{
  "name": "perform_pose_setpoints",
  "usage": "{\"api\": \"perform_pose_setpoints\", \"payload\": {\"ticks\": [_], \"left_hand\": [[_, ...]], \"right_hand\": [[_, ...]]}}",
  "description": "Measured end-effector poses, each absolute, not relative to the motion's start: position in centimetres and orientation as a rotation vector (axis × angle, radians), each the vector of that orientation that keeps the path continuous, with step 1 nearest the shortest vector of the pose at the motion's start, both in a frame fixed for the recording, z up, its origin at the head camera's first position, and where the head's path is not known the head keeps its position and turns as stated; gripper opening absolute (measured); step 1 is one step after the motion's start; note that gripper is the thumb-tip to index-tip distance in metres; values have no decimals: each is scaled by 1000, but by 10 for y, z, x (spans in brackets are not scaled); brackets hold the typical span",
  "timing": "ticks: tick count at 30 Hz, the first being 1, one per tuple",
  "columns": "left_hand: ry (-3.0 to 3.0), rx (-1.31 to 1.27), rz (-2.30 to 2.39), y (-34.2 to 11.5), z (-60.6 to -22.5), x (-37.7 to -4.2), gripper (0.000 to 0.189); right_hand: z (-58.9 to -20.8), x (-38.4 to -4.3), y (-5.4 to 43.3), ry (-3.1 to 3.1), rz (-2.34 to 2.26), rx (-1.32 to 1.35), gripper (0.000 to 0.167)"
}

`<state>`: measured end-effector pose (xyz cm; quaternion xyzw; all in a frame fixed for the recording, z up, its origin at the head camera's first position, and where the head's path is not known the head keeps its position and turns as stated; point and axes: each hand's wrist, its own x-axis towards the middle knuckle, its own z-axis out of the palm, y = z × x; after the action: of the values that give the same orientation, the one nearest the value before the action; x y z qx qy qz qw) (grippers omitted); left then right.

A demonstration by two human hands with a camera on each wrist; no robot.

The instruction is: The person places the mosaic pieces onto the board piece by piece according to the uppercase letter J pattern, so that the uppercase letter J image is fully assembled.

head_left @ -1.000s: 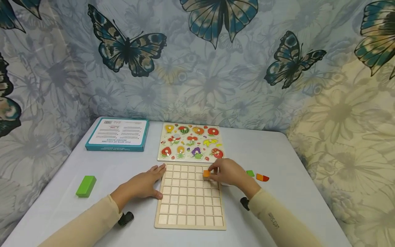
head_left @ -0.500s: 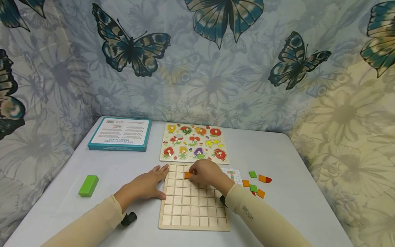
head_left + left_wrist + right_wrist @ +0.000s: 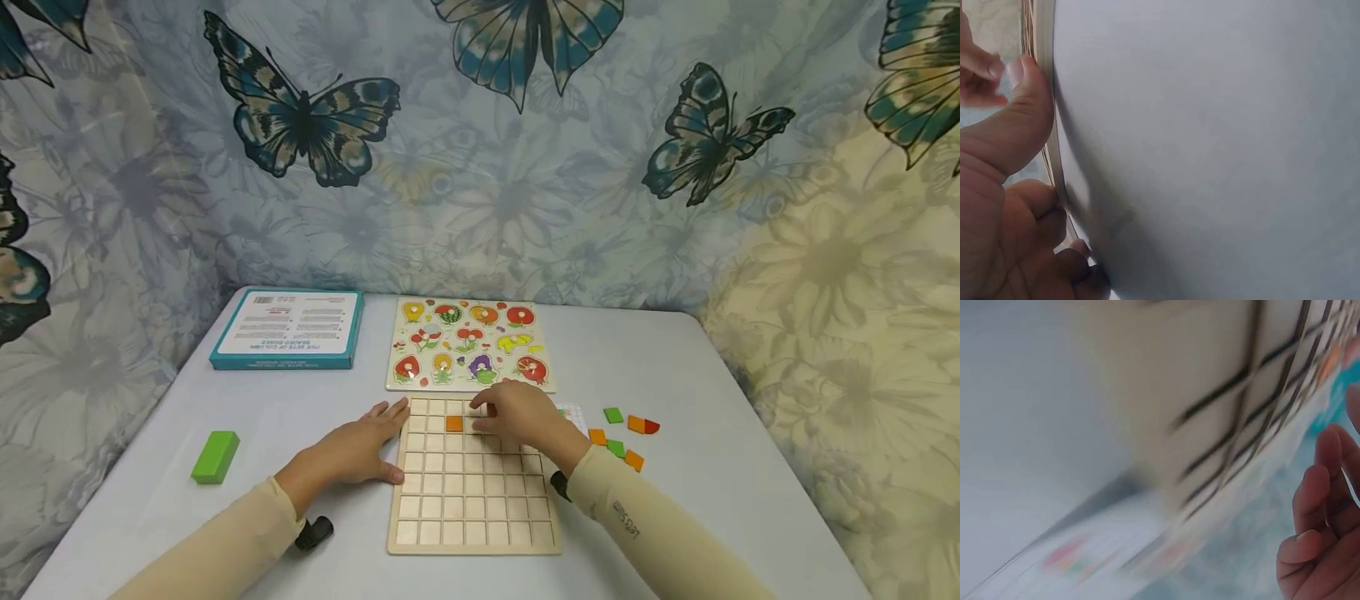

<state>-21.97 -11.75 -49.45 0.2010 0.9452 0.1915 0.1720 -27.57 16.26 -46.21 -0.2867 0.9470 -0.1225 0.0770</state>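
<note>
A wooden grid board [image 3: 453, 507] lies on the table. One orange square tile [image 3: 454, 424] sits in a cell of its second row from the far side. My left hand [image 3: 352, 446] rests along the board's left edge; in the left wrist view its thumb [image 3: 1027, 103] presses that edge. My right hand [image 3: 517, 415] hovers over the board just right of the orange tile, apart from it. Nothing shows between its loosely bent fingers [image 3: 1329, 447] in the right wrist view, where the board is blurred.
Several orange, green and red pieces [image 3: 634, 461] lie right of the board, by a partly hidden pattern card [image 3: 574, 414]. Behind stand a fruit puzzle [image 3: 470, 343] and a teal-edged box [image 3: 287, 330]. A green block [image 3: 215, 457] lies at left.
My right hand carried the orange tile leftward across the board and let it go in a cell. It has since drawn back slightly right. The left hand stays at the board's edge.
</note>
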Motion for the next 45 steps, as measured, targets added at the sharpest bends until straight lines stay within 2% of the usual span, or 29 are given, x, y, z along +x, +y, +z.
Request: {"api": "perform_pose_setpoints", "payload": {"ticks": [6, 12, 18, 22, 29, 36, 40, 45], "left_hand": [[2684, 573, 519, -119, -491, -220, 102], [2672, 581, 548, -118, -490, -217, 101], [2675, 580, 535, -118, -494, -218, 102], [2681, 597, 535, -118, -495, -219, 102], [2699, 579, 529, -118, -500, -218, 103], [2707, 579, 526, -117, -500, -218, 102], [2709, 582, 534, -118, -499, -218, 102], [2702, 590, 542, -119, -499, -217, 102]], "right_hand": [[-453, -278, 236, 2898, -461, -575, 26], [-460, -279, 319, 2888, -404, -339, 28], [-466, -275, 357, 2860, -385, -263, 37], [-467, -277, 364, 2872, -402, -272, 39], [-470, -283, 366, 2870, -399, -277, 31], [-472, -280, 362, 2900, -432, -241, 34], [-469, -281, 339, 2899, -478, -229, 37], [-465, -276, 280, 2879, -516, -352, 31]]}}
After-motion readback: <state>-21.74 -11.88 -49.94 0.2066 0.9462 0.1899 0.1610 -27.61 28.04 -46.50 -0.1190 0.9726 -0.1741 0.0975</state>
